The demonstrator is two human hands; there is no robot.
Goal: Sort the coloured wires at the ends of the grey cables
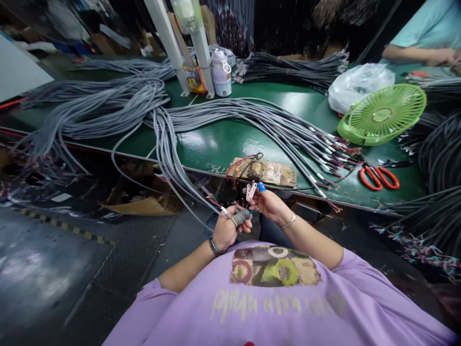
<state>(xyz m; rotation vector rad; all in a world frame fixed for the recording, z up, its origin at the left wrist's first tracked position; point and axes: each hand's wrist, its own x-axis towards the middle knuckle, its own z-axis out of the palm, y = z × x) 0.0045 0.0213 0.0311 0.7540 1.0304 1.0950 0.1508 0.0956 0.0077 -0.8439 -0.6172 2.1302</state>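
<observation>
My left hand (225,230) is closed on the end of a grey cable (187,192) whose stripped coloured wires (215,201) fan out above my fingers. A grey finger guard covers one finger of that hand. My right hand (269,204) is closed on a small white tool (251,191) and wears a blue fingertip cap (261,187). Both hands meet in front of my chest, just below the table's near edge. The cable runs up onto the green table (223,139) into a thick bundle of grey cables (108,105).
Taped cardboard (268,172) with wire scraps lies at the table edge. Red-handled scissors (379,177), a green fan (382,114), a plastic bag (360,81) and a bottle (221,73) stand on the table. More cable bundles (439,158) at right. Another person's arm (418,53) at far right.
</observation>
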